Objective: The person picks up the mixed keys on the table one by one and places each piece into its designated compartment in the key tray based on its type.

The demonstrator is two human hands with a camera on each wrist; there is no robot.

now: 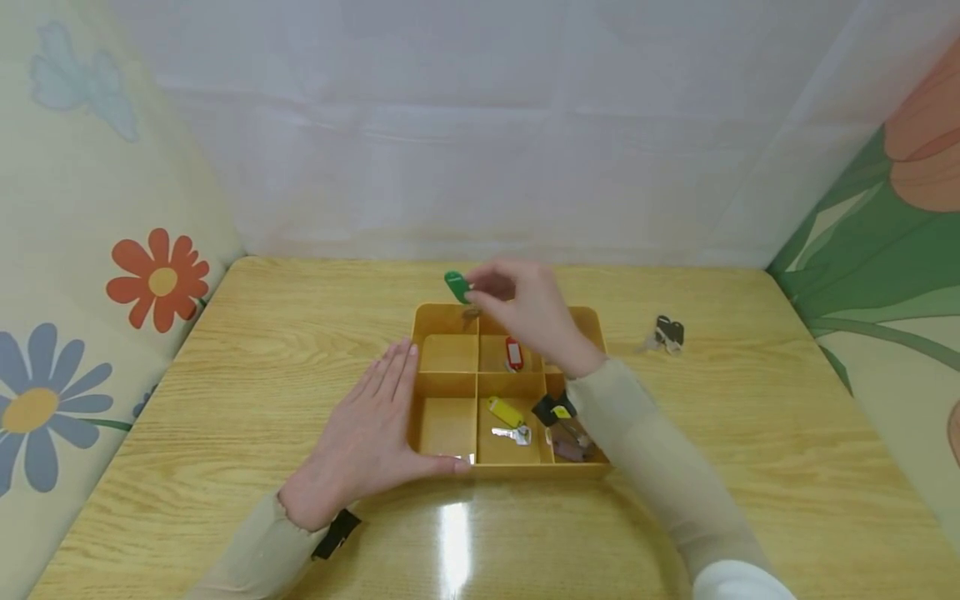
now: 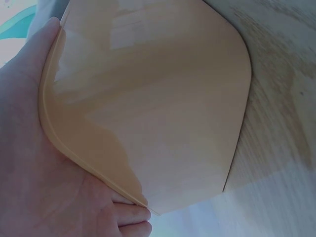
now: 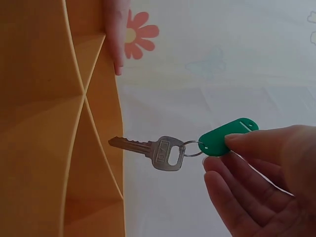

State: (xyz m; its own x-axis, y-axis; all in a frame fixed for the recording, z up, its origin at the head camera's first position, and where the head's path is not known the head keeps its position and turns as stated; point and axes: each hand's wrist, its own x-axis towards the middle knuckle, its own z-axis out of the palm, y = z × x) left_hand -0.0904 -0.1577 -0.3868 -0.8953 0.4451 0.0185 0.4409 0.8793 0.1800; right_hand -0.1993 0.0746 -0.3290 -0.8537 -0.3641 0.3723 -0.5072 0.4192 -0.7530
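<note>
My right hand [image 1: 536,308] pinches a green key tag [image 3: 222,136] between thumb and fingers, above the tray's back edge. A silver key [image 3: 165,153] hangs from it on a small ring. My left hand [image 1: 371,425] rests along the left side of the yellow divided tray [image 1: 540,472], fingers straight, thumb on the front rim. A red key tag [image 1: 513,353] lies in the back middle compartment. In the front middle one are a yellow key tag [image 1: 507,412] and its key [image 1: 513,434]. Dark-headed keys [image 1: 551,409] fill the front right compartment, partly hidden by my right sleeve.
Loose keys with black heads [image 1: 667,332] lie on the wooden table [image 1: 750,417] to the right of the tray. A white sheet [image 1: 480,167] hangs behind the table, and flower-patterned panels [image 1: 60,250] flank it on both sides.
</note>
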